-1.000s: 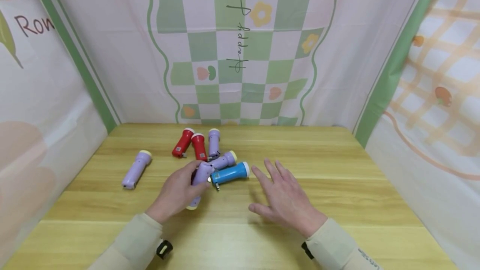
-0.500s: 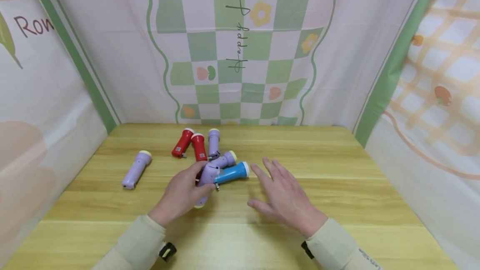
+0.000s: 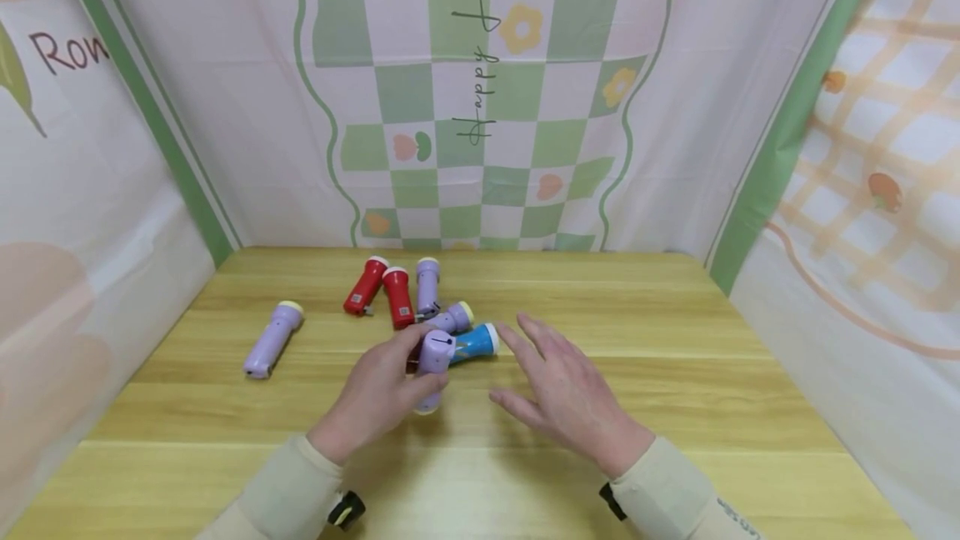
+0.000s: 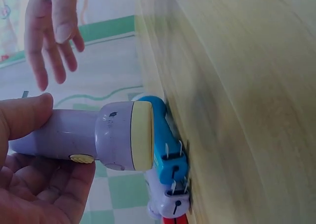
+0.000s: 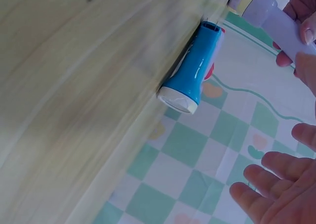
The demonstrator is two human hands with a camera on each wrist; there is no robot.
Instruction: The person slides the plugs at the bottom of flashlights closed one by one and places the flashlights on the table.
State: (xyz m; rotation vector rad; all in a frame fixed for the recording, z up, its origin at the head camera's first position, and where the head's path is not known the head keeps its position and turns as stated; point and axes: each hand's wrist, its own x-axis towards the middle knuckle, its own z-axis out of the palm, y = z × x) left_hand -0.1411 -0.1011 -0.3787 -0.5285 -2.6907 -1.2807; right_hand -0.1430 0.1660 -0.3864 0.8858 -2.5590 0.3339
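The left hand (image 3: 375, 402) holds a lilac torch (image 3: 437, 355) above the counter (image 3: 660, 332), fingers curled round its barrel, cream end tilted downward. Between three and four o'clock from it is the right hand (image 3: 566, 394), its fingers spread wide, near but apart from the blue torch (image 3: 478, 342), which lies at two o'clock. A second lilac torch (image 3: 453, 317) lies at one o'clock, a third lilac torch (image 3: 428, 282) at twelve, a red torch (image 3: 399, 294) at eleven with another red torch (image 3: 366, 286) just left; a fourth lilac torch (image 3: 272, 342) lies well apart at nine
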